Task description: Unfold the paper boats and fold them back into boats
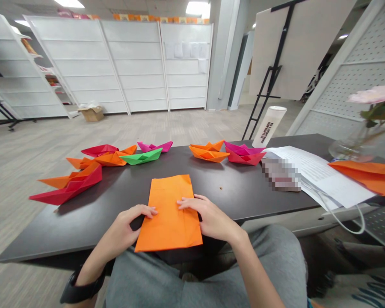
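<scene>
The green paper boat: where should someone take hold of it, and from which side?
Probably pinch the middle of the green paper boat from above, on its near side: it sits low on the table, and its long hull offers more to hold than its narrow pointed ends.

Head view, forward-down, close over orange paper (pixel 167 226)
</scene>
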A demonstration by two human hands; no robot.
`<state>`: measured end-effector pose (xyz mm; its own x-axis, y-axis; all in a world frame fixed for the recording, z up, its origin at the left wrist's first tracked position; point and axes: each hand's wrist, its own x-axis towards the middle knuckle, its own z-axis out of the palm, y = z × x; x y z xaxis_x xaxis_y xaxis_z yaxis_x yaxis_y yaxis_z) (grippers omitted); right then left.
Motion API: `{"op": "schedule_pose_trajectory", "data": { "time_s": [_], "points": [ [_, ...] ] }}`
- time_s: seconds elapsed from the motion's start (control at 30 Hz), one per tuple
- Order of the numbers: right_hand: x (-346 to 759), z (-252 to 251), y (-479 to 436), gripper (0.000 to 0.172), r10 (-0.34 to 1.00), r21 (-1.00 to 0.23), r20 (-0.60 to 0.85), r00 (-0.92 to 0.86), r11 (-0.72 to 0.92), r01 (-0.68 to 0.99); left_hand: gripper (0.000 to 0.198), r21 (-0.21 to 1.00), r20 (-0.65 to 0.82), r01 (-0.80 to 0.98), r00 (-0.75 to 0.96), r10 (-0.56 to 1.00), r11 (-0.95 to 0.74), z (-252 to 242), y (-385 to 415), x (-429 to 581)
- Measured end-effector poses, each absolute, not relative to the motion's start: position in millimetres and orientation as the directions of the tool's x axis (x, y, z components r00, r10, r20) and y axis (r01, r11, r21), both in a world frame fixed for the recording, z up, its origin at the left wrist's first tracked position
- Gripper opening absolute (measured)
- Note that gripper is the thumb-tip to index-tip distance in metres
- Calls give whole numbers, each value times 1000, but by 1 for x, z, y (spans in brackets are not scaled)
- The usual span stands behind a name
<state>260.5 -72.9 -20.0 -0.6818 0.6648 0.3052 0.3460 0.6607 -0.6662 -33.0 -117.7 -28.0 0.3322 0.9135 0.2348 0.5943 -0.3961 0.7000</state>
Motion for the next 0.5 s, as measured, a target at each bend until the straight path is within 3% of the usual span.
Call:
{"op": "schedule_pose_trajectory", "data": {
  "time_s": [0.13, 0.27, 0.33, 0.4, 0.5],
  "points": [
    [265, -21, -79, 62, 644, -550, 218, -733, 702, 452, 17, 620, 217, 646, 404, 888, -446, -28, -113, -32],
    [265, -17, -81, 64, 666, -514, 231, -709, 702, 492, 22, 640, 207, 676, 307, 929, -366, -28, -109, -32],
    [264, -15, -80, 55, 687, -533, 251, -682, 686, 495, 30, 655, 188, 700, 213, 959, -284, -27, -109, -32],
    [264, -15, -77, 35, 699, -555, 264, -664, 674, 489, 35, 669, 179, 705, 155, 972, -235, -26, -110, -32],
    [265, -17, -75, 14, 693, -575, 288, -661, 677, 459, 30, 692, 192, 669, 193, 962, -272, -24, -113, -32]
  ]
}}
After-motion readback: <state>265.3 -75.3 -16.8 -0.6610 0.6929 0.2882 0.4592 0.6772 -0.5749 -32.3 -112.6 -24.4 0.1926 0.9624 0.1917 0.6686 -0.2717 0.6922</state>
